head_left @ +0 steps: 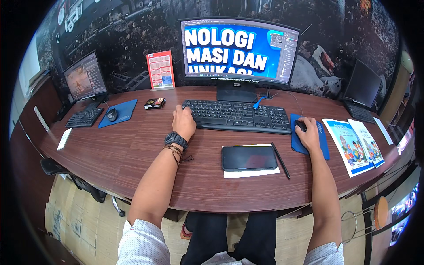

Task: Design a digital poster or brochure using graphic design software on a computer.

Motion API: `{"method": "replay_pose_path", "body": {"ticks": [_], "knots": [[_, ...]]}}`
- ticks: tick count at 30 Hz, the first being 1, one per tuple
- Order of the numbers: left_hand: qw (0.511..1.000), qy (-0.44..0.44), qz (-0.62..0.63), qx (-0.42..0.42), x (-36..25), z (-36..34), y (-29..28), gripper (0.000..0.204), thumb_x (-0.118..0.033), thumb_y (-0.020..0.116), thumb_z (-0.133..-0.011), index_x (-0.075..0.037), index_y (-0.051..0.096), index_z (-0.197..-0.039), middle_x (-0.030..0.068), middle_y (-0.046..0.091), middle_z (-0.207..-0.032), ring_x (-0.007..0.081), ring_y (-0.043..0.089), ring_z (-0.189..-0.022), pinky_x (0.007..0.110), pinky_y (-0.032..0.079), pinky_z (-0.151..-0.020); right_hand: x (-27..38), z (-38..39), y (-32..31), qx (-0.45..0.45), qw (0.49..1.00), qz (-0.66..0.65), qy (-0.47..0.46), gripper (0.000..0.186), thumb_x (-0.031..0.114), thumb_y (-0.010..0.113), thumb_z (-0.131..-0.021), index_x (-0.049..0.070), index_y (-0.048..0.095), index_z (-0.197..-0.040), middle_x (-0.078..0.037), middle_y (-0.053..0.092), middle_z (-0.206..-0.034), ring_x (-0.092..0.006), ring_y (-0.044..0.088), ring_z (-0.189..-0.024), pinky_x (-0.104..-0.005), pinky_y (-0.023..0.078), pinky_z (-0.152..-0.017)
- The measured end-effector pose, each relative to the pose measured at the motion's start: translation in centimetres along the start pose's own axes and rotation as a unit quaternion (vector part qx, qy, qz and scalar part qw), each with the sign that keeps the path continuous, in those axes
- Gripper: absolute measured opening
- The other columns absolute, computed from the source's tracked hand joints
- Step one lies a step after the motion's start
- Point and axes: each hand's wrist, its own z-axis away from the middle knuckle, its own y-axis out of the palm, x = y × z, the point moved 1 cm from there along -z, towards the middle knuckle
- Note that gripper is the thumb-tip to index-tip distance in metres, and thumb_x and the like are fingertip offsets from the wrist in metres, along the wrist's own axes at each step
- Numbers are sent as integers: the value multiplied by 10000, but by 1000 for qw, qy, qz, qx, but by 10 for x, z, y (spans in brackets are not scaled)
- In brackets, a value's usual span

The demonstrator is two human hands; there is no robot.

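My left hand (183, 123) rests at the left end of a black keyboard (238, 115), its fingers bent over the keys there and holding nothing that I can see. A black watch and a braided bracelet circle that wrist. My right hand (310, 132) is closed over a dark computer mouse (302, 126), which shows only in part under the fingers. Beneath it lies a blue mouse pad (323, 148). Behind the keyboard stands a monitor (234, 48) showing large white lettering on blue, with editing panels at its right side.
Between my forearms a black phone (248, 158) lies on white paper, beside a black pen (281, 161). Printed booklets (346, 148) lie at the right. Leftward are a small dark box (154, 103), a red-and-white stand card (160, 70), and a second mouse (112, 115), keyboard (84, 118) and monitor (84, 77).
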Motion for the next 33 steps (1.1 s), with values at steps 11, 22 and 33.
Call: {"method": "replay_pose_path", "body": {"ticks": [11,22,33], "knots": [[1000,12,-16,11,2,0,1,115,11,605,-828,8,693,-902,232,567,-1051,441,570,-978,490,495,-875,0,0,-1,4,1000,0,-2,331,186,669,-804,81,670,-1117,-164,571,-1195,-372,587,-1118,-440,484,-967],[1000,14,26,-8,-5,0,-3,184,-93,631,-888,28,674,-1019,263,552,-1176,465,542,-1070,514,473,-935,2,-1,-1,7,1000,-3,9,333,180,670,-795,78,670,-1113,-166,571,-1202,-375,589,-1121,-440,485,-965],[1000,19,7,-5,-7,2,-5,252,-167,653,-890,42,676,-1029,254,567,-1136,450,561,-1040,512,478,-920,-1,-1,0,5,1000,3,3,340,190,674,-812,76,676,-1132,-174,569,-1206,-377,588,-1126,-441,482,-971]]}}
